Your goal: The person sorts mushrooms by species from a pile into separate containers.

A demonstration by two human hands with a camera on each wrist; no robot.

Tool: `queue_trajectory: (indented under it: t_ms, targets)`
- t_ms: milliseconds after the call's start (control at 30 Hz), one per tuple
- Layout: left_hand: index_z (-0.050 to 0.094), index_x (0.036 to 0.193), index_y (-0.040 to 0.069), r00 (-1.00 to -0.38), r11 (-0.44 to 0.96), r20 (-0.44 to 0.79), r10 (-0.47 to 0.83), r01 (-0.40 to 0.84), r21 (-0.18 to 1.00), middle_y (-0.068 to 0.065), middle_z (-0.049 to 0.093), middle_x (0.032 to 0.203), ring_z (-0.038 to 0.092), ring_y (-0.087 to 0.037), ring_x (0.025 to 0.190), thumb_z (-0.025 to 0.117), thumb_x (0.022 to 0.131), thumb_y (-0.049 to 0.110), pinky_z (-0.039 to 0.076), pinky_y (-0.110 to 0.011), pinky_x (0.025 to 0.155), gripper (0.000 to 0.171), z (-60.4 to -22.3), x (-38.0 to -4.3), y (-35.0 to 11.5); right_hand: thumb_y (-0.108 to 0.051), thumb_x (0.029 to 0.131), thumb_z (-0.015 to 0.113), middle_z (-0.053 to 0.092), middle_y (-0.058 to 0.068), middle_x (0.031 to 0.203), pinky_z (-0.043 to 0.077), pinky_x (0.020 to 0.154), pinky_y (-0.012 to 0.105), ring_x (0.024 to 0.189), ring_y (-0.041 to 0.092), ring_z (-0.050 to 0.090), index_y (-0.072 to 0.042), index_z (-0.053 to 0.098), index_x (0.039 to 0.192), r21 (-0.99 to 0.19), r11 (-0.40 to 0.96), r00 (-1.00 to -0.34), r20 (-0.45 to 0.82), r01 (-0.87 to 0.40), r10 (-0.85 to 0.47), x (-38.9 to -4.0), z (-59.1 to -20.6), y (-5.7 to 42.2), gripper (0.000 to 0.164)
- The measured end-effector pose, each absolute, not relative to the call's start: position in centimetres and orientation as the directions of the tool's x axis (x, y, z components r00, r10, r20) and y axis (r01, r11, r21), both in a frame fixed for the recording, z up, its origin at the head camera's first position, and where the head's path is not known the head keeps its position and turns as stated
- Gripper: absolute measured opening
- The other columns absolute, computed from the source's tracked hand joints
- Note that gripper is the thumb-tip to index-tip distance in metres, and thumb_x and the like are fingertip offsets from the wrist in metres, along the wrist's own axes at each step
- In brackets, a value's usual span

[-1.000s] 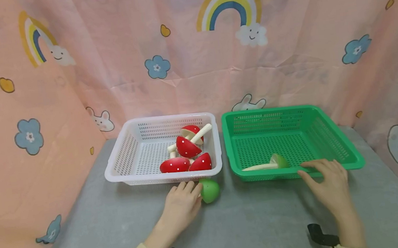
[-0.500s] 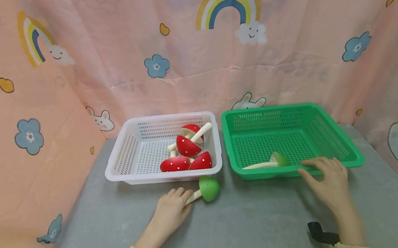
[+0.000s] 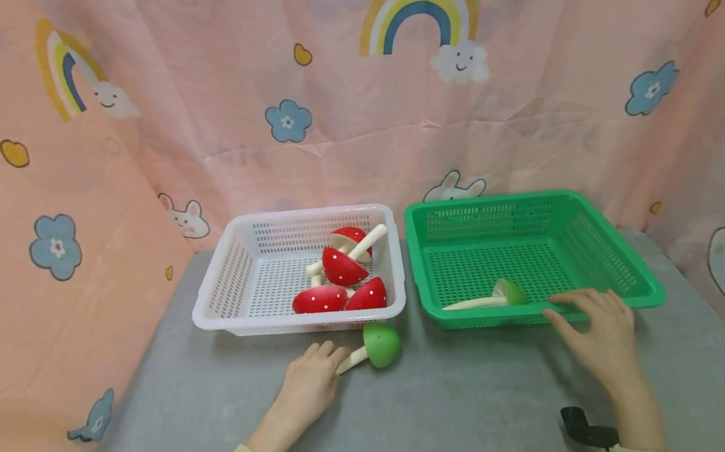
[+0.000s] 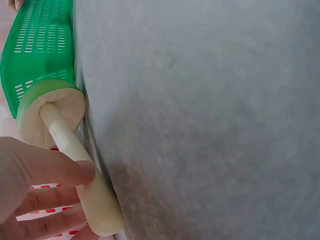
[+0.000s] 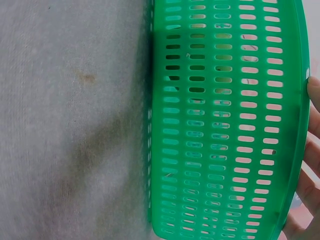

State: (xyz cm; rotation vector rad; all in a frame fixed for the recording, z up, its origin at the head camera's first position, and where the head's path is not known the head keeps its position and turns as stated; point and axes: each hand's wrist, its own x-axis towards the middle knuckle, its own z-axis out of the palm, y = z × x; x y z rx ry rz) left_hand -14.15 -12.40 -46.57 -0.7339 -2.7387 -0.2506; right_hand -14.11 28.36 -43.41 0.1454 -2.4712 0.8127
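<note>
My left hand pinches the pale stem of a green-capped toy mushroom between thumb and fingers. This mushroom lies low in front of the white basket, its cap pointing right; the left wrist view shows the thumb across the stem. My right hand holds the front rim of the green basket, with thumb and index finger either side of the edge. Inside that basket, near the front wall, lies another green-capped mushroom. Several red-capped, white-dotted mushrooms lie in the white basket.
Both baskets stand side by side on a grey tabletop, with a narrow gap between them. Behind and beside them hangs a pink patterned cloth. A black wrist mount sticks out by the right forearm.
My left hand has slid back to the left along the stem, away from the cap, so more of the stem shows. The mushroom has barely moved. My right hand stays at the rim.
</note>
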Motion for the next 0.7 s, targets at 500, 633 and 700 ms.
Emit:
queue_trajectory:
  t_ms: [500,633,700]
  targets:
    - [0.070,0.103,0.019,-0.798,0.835,0.402,0.449,0.534,0.129,0.005,0.057,0.078,0.053,-0.011,0.073,0.078,0.071,0.004,0.042,-0.019,0.047,0.035,-46.5,-13.5,-11.7,-0.012,0.083,0.072,0.063,0.021,0.103,0.017,0.110,0.065,0.104,0.040,0.051,-0.005,0.069,0.102,-0.516,0.816,-0.847,0.527,-0.262,0.062,-14.1,-43.5,28.3,0.021]
    - [0.069,0.104,0.021,-0.783,0.823,0.425,0.455,0.551,0.134,0.006,0.056,0.078,0.052,-0.009,0.072,0.077,0.073,0.005,0.039,-0.017,0.046,0.035,-46.1,-13.0,-11.1,-0.012,0.083,0.072,0.064,0.021,0.103,0.017,0.110,0.065,0.104,0.040,0.051,-0.005,0.069,0.102,-0.518,0.813,-0.846,0.530,-0.265,0.062,-14.1,-43.5,28.3,0.020]
    - [0.069,0.104,0.021,-0.774,0.818,0.434,0.462,0.561,0.129,0.006,0.056,0.079,0.052,-0.009,0.073,0.078,0.073,0.006,0.040,-0.017,0.046,0.036,-45.9,-12.8,-10.8,-0.011,0.083,0.072,0.063,0.021,0.103,0.017,0.110,0.065,0.104,0.040,0.051,-0.005,0.069,0.102,-0.518,0.813,-0.847,0.528,-0.265,0.061,-14.1,-43.5,28.3,0.020]
